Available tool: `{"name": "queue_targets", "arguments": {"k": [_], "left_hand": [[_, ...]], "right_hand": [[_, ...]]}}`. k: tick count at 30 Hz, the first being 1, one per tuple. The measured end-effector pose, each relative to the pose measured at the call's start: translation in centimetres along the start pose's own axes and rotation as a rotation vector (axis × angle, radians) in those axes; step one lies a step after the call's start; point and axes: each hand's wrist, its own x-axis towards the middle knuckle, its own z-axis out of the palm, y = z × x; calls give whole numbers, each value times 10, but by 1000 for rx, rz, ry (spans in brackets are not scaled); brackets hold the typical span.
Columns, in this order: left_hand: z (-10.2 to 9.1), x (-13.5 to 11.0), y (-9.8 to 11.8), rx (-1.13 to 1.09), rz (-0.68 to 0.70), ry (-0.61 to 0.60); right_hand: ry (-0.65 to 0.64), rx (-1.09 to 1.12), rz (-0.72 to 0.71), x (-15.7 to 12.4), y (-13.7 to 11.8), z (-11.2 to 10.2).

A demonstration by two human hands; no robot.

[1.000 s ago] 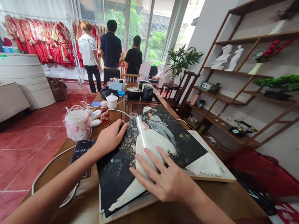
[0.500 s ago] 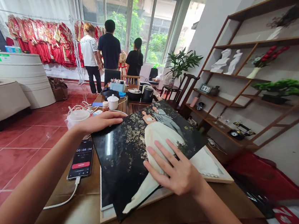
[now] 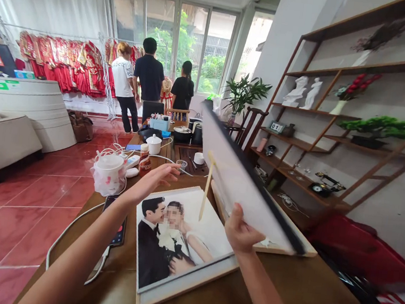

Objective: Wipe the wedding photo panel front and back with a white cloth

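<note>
My right hand [image 3: 246, 230] grips the near edge of a photo panel [image 3: 237, 166], thumb on its pale back. The panel is tilted up on edge, its picture side turned away from me. A yellowish strip [image 3: 206, 191] hangs down from its back. My left hand [image 3: 161, 176] is in the air, fingers apart and holding nothing. Below it lies a framed wedding portrait [image 3: 172, 251] of a couple, face up on the table. Partly hidden behind the raised panel is another light wooden frame [image 3: 301, 248].
A phone [image 3: 118, 232] with a white cable lies left of the portrait. Behind it stand a white plastic tub [image 3: 110, 171], a brown bottle [image 3: 145, 160] and a white lidded cup [image 3: 153, 142]. Wooden shelves [image 3: 324, 112] line the right wall. Three people stand by the window.
The dark photo panel, lying flat under both hands before, is now lifted and turned up to the right in my right hand. My left hand has let go, and the portrait underneath shows.
</note>
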Motion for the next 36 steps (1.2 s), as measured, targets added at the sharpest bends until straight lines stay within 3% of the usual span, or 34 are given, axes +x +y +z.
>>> {"name": "queue_targets", "arguments": {"k": [3,5,10,16,23,29,34,36], "left_hand": [[2,-6,-8,13,29,-18],[4,-9,-11,13,39,-3],[4,-9,-18,-49,43,82],[2,-15,-30,-90,-5,154],[-11,-31,-41,227,-74,292],[-21,-37,-26,675,-159,192],[-1,-15,-21,920,-229,16],[6,-6,-22,982,-245,-46]], "right_hand": [[349,101,104,3,-10,16],[442,203,189,8,-17,22],[361,455,446,8,-21,19],[204,607,681,-19,-24,16],[76,657,894,-61,-36,17],[72,702,1030,-83,-56,24],[251,943,1293,-90,-81,28],[253,996,1316,-91,-87,27]]}}
